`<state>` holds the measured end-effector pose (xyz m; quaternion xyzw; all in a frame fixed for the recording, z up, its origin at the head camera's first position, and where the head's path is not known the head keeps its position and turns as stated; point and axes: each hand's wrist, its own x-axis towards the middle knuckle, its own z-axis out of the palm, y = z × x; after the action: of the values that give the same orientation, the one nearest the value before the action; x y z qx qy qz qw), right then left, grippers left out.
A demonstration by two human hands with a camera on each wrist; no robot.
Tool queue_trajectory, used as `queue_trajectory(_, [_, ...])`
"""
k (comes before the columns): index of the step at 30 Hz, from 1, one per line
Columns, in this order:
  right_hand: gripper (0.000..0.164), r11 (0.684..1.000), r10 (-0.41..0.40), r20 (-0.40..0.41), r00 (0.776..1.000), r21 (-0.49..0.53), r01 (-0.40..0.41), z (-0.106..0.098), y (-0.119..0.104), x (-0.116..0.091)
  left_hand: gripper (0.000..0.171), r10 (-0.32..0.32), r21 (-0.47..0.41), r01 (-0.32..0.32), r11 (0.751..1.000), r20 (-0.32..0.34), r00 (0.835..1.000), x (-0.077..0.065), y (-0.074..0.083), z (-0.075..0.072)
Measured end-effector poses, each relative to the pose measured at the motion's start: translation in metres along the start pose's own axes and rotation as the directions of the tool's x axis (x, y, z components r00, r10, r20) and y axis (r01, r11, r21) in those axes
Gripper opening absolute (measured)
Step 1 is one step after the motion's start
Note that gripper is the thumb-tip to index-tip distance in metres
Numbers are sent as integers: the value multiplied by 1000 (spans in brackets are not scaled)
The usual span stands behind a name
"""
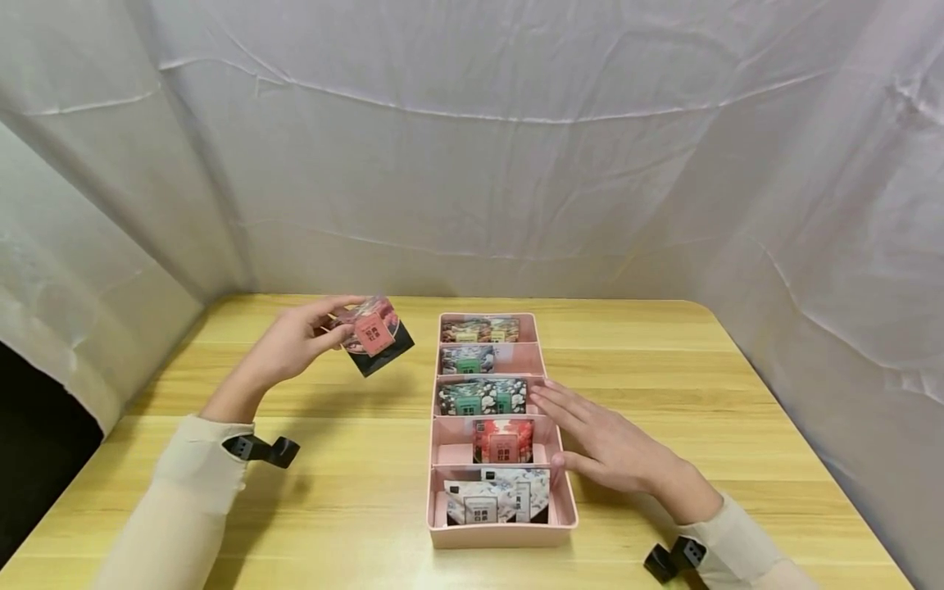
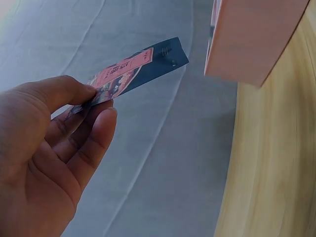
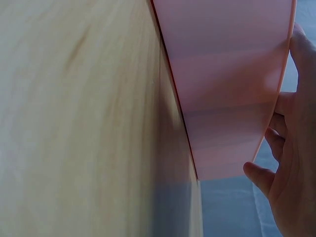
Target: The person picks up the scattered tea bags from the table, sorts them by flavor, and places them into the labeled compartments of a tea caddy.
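My left hand [image 1: 291, 344] pinches a flat tea sachet [image 1: 374, 334] between thumb and fingers. It has a pink label and a dark lower end, and is held above the table, left of a pink divided box [image 1: 503, 537]. In the left wrist view the sachet [image 2: 133, 69] points toward the box's side. My right hand [image 1: 612, 447] touches the box's right rim, its fingers extended along it. Inside the box, a red sachet [image 1: 503, 442] stands alone in the second compartment from the front. White-and-blue sachets [image 1: 483, 501] lean in the front one.
Green-labelled sachets [image 1: 483, 398] fill the middle compartment, another green-labelled sachet [image 1: 468, 360] stands behind them, and yellow-labelled sachets [image 1: 479, 331] occupy the rearmost. The box stands on a wooden table [image 1: 354, 508]. Pale cloth [image 1: 457, 180] hangs behind and at both sides.
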<state>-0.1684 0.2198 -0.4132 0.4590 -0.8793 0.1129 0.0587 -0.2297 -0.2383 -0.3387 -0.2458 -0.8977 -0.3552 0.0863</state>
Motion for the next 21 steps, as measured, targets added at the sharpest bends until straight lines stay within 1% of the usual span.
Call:
queue_trajectory(3, [76,1000,-4,-12,1000,1,4,0,0,0,40,19,-4,-19,1000,22,1000,2,7,4])
queue_trajectory(10, [76,1000,-9,-14,1000,-12,8,0,1,0,40,46,-63,-41,997,82,996,6,22,13])
queue_trajectory(16, [75,1000,-12,-12,1000,-16,12,1,1,0,37,76,-107,-65,992,105,992,11,31,22])
queue_trajectory(21, [73,1000,-7,-3,1000,-15,7,1,1,0,37,116,-141,-97,985,132,984,15,39,31])
